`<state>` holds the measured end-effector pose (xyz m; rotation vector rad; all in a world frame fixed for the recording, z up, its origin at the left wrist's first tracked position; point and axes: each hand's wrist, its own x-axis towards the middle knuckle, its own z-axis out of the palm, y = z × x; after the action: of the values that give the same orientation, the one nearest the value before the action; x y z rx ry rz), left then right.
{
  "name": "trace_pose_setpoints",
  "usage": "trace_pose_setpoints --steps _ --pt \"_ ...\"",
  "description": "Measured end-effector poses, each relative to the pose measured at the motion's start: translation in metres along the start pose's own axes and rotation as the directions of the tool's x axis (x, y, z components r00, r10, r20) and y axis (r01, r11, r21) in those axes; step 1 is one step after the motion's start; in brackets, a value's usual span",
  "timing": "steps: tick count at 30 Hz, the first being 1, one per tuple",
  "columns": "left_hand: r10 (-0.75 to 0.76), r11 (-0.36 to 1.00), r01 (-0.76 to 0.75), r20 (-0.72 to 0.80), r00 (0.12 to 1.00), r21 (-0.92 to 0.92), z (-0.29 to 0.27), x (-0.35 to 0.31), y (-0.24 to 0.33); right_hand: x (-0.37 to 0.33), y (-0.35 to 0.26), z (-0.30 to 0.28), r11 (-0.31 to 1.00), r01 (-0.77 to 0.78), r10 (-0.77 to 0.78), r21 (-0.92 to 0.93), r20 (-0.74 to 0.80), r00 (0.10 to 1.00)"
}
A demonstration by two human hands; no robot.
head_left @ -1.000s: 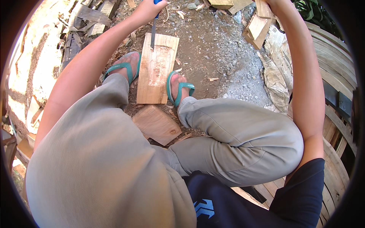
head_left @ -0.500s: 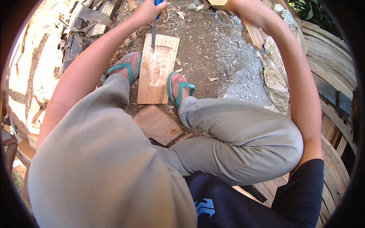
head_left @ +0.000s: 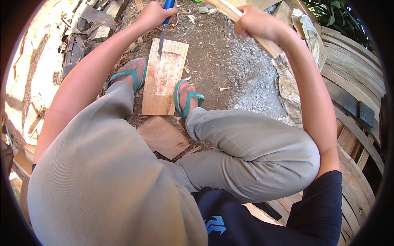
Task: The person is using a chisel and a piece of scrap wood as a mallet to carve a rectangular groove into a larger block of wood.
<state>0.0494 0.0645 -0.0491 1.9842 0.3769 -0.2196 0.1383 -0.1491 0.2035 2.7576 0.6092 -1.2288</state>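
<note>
A chisel with a blue handle is gripped in my left hand, its blade tip resting at the edge of a carved hollow. That hollow lies in a rectangular wooden board on the ground, held between my two sandalled feet. My right hand is closed around a length of pale wood, raised to the right of the chisel and apart from it. The far end of that wood runs out of the picture at the top.
Just nearer than the board lies a wooden block. Wood chips and grey gravel cover the ground. Crumpled sacking lies on the right beside curved wooden slats. Scrap wood is piled at the far left.
The piece of wood in my right hand has swung from hanging down to pointing up and left. My view has shifted slightly; the chisel tip is nearer the hollow's left side.
</note>
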Motion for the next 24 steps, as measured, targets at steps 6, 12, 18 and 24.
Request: trace_pose_setpoints --steps 6,12,18,24 --pt "0.015 0.993 -0.017 -0.018 1.0 -0.121 -0.001 -0.009 0.01 -0.003 -0.028 -0.03 0.978 0.159 -0.047 0.137 -0.597 0.801" --pt "0.024 0.999 -0.023 -0.035 0.999 0.034 0.002 -0.008 -0.006 0.001 -0.021 -0.021 0.989 -0.008 0.006 -0.145 -0.013 1.0" --pt "0.065 0.996 -0.063 -0.017 0.998 0.063 0.002 -0.003 -0.004 0.022 -0.004 -0.006 0.992 0.116 -0.124 -0.047 -0.469 0.874" --pt "0.001 0.999 -0.002 0.013 1.0 0.045 0.0 -0.012 0.007 0.003 0.002 -0.001 0.987 0.089 -0.096 -0.135 -0.053 0.994"
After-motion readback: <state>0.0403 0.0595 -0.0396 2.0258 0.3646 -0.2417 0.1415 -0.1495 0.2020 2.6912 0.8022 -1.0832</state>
